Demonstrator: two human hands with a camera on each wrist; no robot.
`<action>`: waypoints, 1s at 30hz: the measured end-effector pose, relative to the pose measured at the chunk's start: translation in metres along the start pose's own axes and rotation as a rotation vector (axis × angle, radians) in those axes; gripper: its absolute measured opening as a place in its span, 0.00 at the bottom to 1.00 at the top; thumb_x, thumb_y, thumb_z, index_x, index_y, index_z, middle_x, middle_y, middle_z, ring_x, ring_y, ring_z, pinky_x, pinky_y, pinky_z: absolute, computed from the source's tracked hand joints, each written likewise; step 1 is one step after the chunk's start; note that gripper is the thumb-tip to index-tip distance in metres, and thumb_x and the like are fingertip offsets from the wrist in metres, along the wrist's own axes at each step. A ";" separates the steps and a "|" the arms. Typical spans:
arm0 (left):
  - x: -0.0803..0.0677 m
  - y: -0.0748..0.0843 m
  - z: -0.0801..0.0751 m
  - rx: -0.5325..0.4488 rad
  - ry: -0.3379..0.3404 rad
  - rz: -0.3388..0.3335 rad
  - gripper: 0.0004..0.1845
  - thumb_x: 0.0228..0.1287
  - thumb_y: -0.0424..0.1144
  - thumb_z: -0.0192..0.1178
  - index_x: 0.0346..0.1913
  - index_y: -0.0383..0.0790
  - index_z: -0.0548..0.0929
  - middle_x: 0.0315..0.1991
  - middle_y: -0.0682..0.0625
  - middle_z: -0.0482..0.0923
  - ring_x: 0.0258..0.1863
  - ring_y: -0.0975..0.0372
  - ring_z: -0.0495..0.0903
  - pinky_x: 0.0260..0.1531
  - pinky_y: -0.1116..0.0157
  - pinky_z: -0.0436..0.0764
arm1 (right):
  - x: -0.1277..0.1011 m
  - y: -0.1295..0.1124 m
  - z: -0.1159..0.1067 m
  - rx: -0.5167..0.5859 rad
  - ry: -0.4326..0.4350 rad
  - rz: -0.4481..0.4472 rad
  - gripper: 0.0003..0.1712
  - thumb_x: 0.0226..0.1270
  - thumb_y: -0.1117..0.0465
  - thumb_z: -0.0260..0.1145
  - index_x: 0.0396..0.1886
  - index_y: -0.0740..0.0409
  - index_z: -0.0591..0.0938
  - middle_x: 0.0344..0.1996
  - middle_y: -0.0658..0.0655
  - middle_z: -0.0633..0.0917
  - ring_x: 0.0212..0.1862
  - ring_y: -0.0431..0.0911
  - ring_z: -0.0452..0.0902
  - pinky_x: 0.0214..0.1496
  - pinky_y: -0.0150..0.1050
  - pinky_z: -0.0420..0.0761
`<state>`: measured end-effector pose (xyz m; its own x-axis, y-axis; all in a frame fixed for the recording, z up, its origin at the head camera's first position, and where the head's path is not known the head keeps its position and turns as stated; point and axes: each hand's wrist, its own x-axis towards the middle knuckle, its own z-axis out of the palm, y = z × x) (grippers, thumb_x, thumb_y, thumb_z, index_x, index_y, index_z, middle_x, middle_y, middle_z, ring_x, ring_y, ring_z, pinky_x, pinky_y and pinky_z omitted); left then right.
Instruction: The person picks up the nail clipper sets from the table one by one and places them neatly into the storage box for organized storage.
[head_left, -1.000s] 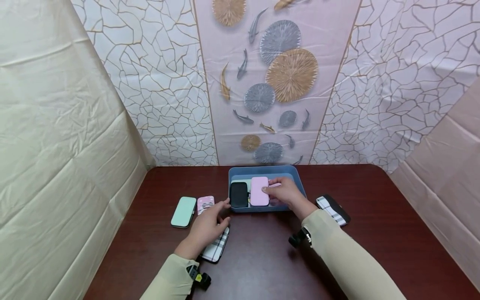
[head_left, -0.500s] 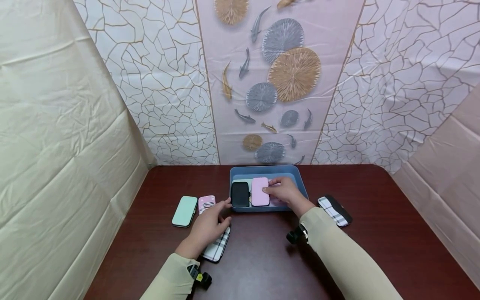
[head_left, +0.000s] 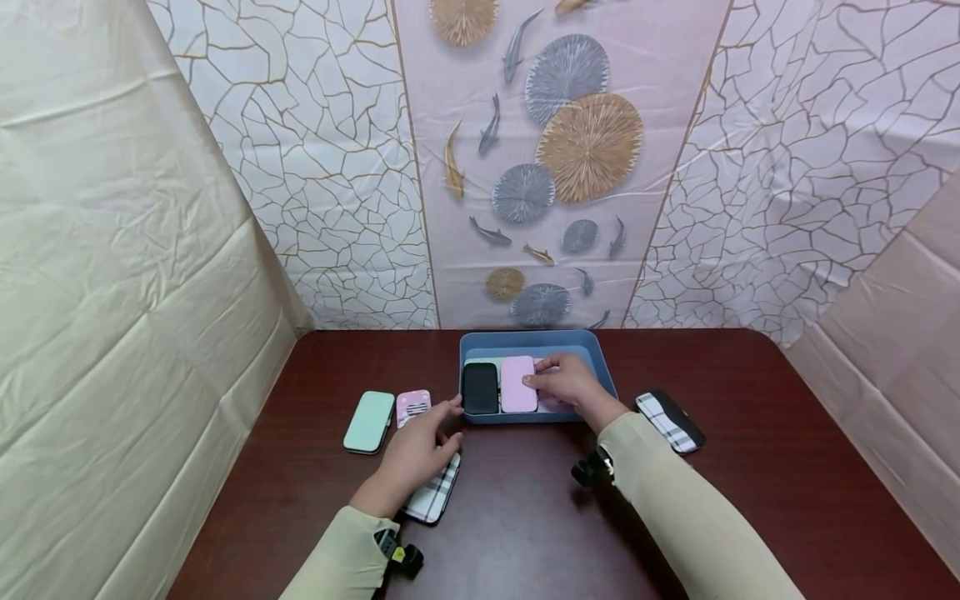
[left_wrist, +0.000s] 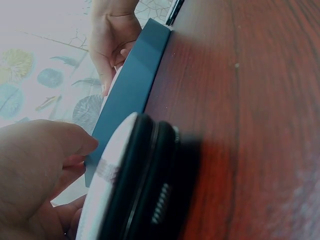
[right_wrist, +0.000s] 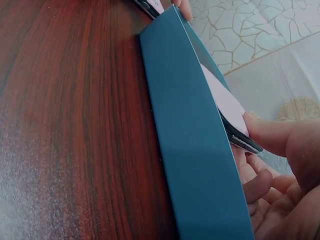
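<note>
A blue tray [head_left: 536,341] stands mid-table and holds a black case [head_left: 480,387] beside a pink case [head_left: 518,384]. My right hand [head_left: 553,382] reaches into the tray and pinches the pink case [right_wrist: 225,102] at its right edge, thumb on top and fingers curled beneath. My left hand [head_left: 438,425] lies flat over a plaid zip case [head_left: 432,498] in front of the tray. Its fingertips touch the tray's near left corner. In the left wrist view the plaid case [left_wrist: 140,190] shows its black zipped side next to the tray wall [left_wrist: 135,85].
A mint case [head_left: 369,422] and a small pink patterned case [head_left: 412,406] lie left of the tray. Another plaid-and-black case [head_left: 670,421] lies to its right. Draped sheets wall in the dark wooden table [head_left: 750,500] on the left, back and right.
The pink case has slid slightly left, closer to the black case. Both hands stay almost where they were.
</note>
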<state>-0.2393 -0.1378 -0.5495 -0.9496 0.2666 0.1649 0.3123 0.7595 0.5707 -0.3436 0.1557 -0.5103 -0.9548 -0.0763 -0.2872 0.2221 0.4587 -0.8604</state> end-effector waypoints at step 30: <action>-0.001 0.000 0.001 -0.005 0.008 0.000 0.36 0.78 0.42 0.70 0.84 0.51 0.72 0.65 0.59 0.85 0.35 0.70 0.79 0.34 0.65 0.80 | -0.007 -0.014 0.003 -0.368 0.065 -0.126 0.23 0.70 0.53 0.80 0.56 0.65 0.88 0.46 0.62 0.91 0.34 0.44 0.88 0.35 0.38 0.86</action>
<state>-0.2385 -0.1378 -0.5503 -0.9498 0.2619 0.1712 0.3122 0.7565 0.5747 -0.3395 0.1475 -0.4977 -0.9832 -0.1016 -0.1517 0.0281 0.7369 -0.6754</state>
